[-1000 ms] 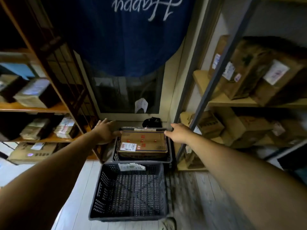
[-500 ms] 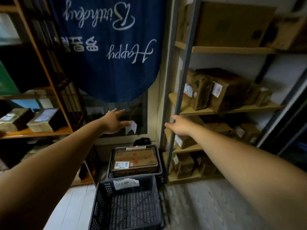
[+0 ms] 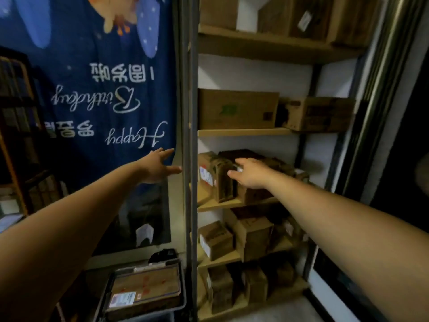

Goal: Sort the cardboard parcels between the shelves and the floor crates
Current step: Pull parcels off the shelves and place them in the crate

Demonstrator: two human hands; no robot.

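You've raised both arms from the floor crate, its parcel at seven o'clock. Your right hand, spread and empty, nears the shelf parcel at its nine o'clock, likely the next pick; left hand spread too.

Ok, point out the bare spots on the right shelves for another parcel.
Top shelf: a gap between the left box and the dark box. Third shelf: bare front-left corner beside the labelled parcel. Fourth shelf and bottom shelf are packed.

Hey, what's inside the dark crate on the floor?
A flat cardboard parcel with a white label fills the crate; anything beneath the parcel is covered.
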